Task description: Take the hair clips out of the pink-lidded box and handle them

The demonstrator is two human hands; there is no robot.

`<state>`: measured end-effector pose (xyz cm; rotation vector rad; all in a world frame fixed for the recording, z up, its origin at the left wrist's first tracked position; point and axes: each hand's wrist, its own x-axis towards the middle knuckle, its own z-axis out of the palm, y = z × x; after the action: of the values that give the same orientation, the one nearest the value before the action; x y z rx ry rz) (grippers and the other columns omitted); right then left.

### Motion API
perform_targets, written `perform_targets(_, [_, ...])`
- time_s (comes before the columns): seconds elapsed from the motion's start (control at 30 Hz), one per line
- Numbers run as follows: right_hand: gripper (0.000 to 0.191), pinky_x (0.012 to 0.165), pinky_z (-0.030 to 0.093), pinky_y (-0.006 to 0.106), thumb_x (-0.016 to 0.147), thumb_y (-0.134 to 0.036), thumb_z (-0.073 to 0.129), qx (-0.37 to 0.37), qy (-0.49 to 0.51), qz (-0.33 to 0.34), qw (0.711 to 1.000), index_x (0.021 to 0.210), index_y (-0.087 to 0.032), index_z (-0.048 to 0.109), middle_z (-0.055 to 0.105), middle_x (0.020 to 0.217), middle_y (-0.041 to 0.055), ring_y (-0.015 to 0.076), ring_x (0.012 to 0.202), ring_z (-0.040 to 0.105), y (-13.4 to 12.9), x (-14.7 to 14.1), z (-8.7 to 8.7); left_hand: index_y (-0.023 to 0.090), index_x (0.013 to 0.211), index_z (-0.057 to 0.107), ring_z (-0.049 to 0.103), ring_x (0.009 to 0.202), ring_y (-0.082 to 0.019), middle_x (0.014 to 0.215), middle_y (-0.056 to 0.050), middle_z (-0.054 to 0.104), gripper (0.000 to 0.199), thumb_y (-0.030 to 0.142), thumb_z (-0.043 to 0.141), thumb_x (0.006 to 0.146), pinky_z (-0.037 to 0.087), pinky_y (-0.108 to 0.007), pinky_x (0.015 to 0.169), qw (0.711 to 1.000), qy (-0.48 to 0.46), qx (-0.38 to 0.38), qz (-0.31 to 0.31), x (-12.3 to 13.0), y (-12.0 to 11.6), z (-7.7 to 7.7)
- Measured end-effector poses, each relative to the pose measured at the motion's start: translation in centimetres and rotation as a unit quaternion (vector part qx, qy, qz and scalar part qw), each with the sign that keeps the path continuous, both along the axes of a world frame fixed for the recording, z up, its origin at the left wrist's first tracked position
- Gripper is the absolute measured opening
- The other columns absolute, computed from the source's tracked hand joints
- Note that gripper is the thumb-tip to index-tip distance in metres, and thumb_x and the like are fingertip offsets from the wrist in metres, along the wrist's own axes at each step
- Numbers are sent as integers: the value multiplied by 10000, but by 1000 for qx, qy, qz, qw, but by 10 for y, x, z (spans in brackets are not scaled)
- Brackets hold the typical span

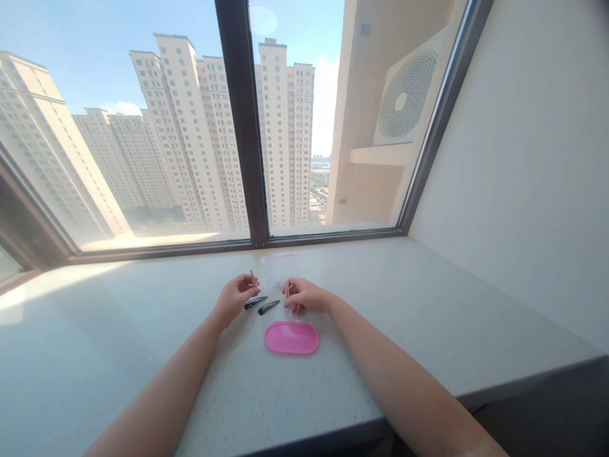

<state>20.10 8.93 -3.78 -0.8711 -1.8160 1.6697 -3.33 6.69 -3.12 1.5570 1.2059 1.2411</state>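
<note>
My left hand (235, 297) is closed, pinching a slim tan hair clip (253, 278) that points upward from the fingertips. Across from it, my right hand (303, 295) grips a second slim tan hair clip (287, 292), held roughly upright. On the counter between the hands lie two black pointed hair clips, one (255, 303) just under my left fingers and the other (269, 308) nearer the middle. A pink oval tray (291, 337) rests in front of them, closer to me. Behind the hands is a clear plastic bag (280, 265) with a pink strip along its top.
The pale speckled counter (266, 400) runs up to a window with a dark frame (257, 219). A white wall (523, 190) bounds it on the right. The counter's dark front edge (333, 438) is near me. Tall buildings stand outside the glass.
</note>
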Motion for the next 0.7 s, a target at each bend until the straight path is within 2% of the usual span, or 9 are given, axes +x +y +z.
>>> perform_targets(0.17, [241, 448, 447, 186, 614, -145, 664, 9, -14, 17, 1000, 838, -133, 576, 586, 618, -14, 100, 503, 566, -1, 2, 1, 156, 889, 598, 643, 763, -194, 840, -53, 674, 296, 317, 696, 661, 529, -356, 739, 996, 65, 55, 0, -2, 6, -5])
perform_targets(0.33, [192, 478, 457, 200, 633, -175, 678, 19, -23, 29, 999, 805, -119, 613, 577, 630, -7, 101, 520, 566, 0, 3, 0, 158, 941, 595, 631, 755, -186, 860, -62, 666, 262, 305, 611, 725, 523, -315, 677, 985, 146, 90, 21, -1, 3, -2])
perform_targets(0.43, [142, 502, 467, 209, 642, -177, 672, 23, -23, 36, 999, 756, -114, 616, 607, 699, 16, 96, 536, 566, 1, 3, 0, 159, 1099, 554, 626, 743, -179, 850, -46, 651, 395, 307, 600, 736, 519, -296, 648, 980, 164, 106, 33, -1, -1, 1])
perform_targets(0.57, [126, 527, 473, 214, 642, -182, 675, 22, -25, 39, 999, 724, -112, 610, 643, 819, 44, 84, 553, 567, 1, 4, 1, 209, 1340, 379, 621, 743, -162, 837, -4, 617, 628, 305, 600, 760, 521, -300, 689, 979, 154, 127, 36, -2, -3, 4])
perform_targets(0.7, [137, 532, 466, 209, 639, -198, 688, 17, -25, 37, 999, 714, -112, 611, 647, 847, 52, 78, 561, 560, 0, 5, 3, 219, 1327, 388, 608, 715, -150, 825, 4, 602, 598, 311, 596, 774, 518, -307, 706, 978, 163, 129, 28, -1, -4, 4])
